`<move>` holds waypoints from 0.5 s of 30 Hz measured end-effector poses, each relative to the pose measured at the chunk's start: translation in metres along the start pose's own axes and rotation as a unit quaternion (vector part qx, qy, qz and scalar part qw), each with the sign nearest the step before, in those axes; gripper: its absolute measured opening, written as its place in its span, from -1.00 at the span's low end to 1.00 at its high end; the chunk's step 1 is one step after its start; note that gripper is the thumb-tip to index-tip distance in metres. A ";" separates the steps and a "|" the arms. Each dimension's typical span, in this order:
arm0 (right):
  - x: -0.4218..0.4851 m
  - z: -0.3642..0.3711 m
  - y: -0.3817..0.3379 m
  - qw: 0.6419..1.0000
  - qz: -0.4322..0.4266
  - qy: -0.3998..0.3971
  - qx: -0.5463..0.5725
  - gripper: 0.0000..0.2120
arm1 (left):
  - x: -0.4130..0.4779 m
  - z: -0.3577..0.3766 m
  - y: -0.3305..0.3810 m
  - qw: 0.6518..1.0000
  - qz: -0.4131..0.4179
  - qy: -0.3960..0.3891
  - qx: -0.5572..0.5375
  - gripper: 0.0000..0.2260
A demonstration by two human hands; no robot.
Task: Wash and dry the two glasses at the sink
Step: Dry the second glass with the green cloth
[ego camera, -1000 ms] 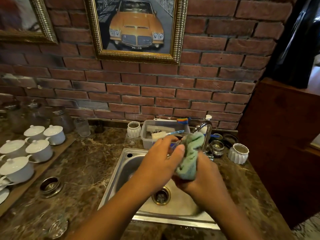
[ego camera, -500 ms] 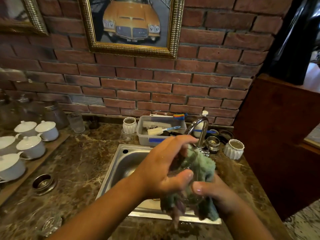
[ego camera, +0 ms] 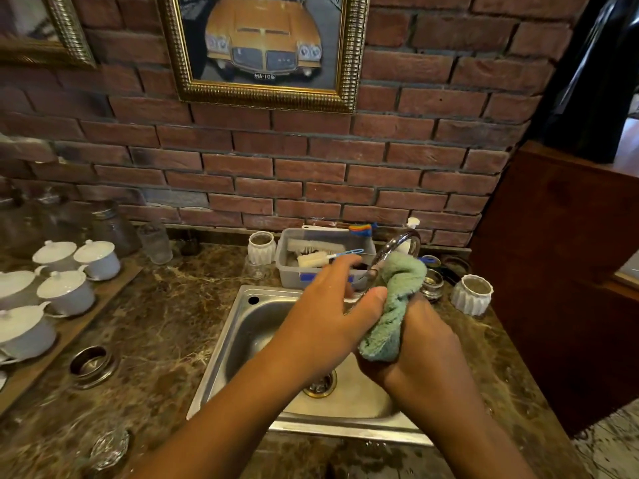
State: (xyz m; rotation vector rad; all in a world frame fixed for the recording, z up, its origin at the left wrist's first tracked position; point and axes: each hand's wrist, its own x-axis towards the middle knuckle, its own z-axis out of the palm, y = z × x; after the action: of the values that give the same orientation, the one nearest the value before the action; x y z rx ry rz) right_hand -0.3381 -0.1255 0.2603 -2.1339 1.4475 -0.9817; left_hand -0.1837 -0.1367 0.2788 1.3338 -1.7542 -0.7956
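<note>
**Drying a glass over the sink, both hands busy**

The left hand (ego camera: pixel 332 316) grasps the glass (ego camera: pixel 366 285), with the thumb pressed on the near side and the fingers reaching round the far side. The glass is clear and mostly hidden, so its shape is hard to read. The right hand (ego camera: pixel 422 344) is clenched round a green cloth (ego camera: pixel 397 305), whose bunched top meets the glass at the left thumb. I cannot tell whether the cloth goes inside the glass.

Handling, as a judgement:
- The glass is light, rigid and fragile, and likely slick if still wet.
- The best hold is round the body, not the rim, with even pressure and no hard squeeze.
- The cloth is soft and limp and gives some grip.

Room to move:
- The sink (ego camera: pixel 221 357) and its drain (ego camera: pixel 320 383) lie directly below the hands, so a drop would hit steel.
- The faucet (ego camera: pixel 401 238) arches just beyond the cloth and is the nearest knock risk.
- The grey tray (ego camera: pixel 328 233) of brushes sits just beyond the left fingers.
- A white ribbed cup (ego camera: pixel 472 293) stands outward of the right hand, with a wooden panel (ego camera: pixel 570 271) further out, so that side is tight.
- Bare counter (ego camera: pixel 155 323) lies outward of the left hand, with lidded cups (ego camera: pixel 65 292) beyond it. That is the better set-down area.

I cannot tell which item is the second glass.
</note>
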 end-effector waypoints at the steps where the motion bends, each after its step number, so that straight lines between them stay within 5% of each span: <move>1: 0.000 -0.002 -0.001 1.000 -0.010 -0.004 -0.012 -0.29 | -0.001 0.002 0.002 0.999 -0.003 -0.007 -0.036 -0.51; 3: -0.001 -0.006 -0.003 1.000 -0.022 -0.012 -0.010 -0.27 | -0.005 0.005 0.005 0.998 0.011 0.015 -0.065 -0.65; 9: -0.001 -0.019 -0.006 0.980 0.017 -0.117 0.158 -0.48 | -0.015 -0.002 0.004 0.988 0.105 0.008 -0.114 -0.44; 12: -0.010 -0.026 -0.006 0.882 0.075 -0.214 0.414 -0.43 | -0.016 -0.017 0.008 0.986 0.143 -0.045 -0.078 -0.38; 15: -0.020 -0.019 -0.006 0.781 0.151 -0.209 0.568 -0.38 | -0.014 -0.023 0.008 0.982 0.144 -0.060 -0.102 -0.21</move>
State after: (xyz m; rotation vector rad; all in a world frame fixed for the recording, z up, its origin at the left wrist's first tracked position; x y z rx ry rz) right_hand -0.3522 -0.1032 0.2703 -1.0541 0.6115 -0.8308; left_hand -0.1657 -0.1214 0.2941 0.8886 -1.8505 -0.8773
